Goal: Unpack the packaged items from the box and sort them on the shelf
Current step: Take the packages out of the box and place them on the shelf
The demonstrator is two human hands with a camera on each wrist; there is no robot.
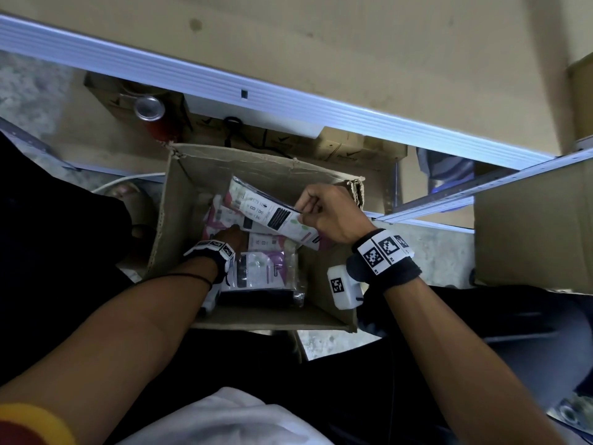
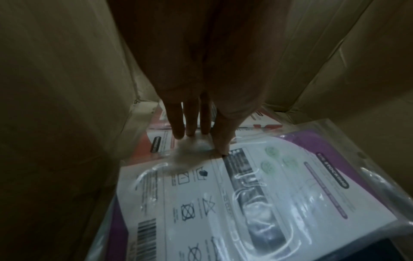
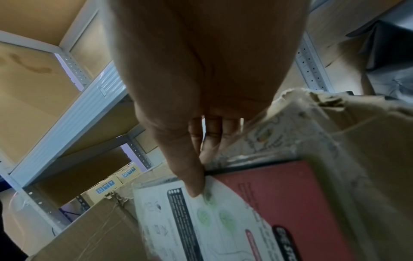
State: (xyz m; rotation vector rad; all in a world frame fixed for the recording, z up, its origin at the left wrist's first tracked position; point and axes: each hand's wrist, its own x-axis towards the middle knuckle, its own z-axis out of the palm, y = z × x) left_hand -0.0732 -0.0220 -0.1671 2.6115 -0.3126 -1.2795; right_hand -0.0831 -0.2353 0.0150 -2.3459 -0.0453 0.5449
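The shelf (image 1: 288, 101) runs across twelve o'clock, above the open cardboard box (image 1: 179, 200) at centre. Inside lie several flat packets (image 1: 256, 271) in clear, glossy sleeves — light, bendy and probably slippery, best taken by an edge or corner. The right hand (image 1: 330, 213), at three o'clock in the box, pinches one raised packet (image 1: 272, 213) at its corner, thumb on top. The left hand (image 1: 231, 236), at nine o'clock, reaches in with straight fingers (image 2: 192, 120) — pressing the stack, holding nothing.
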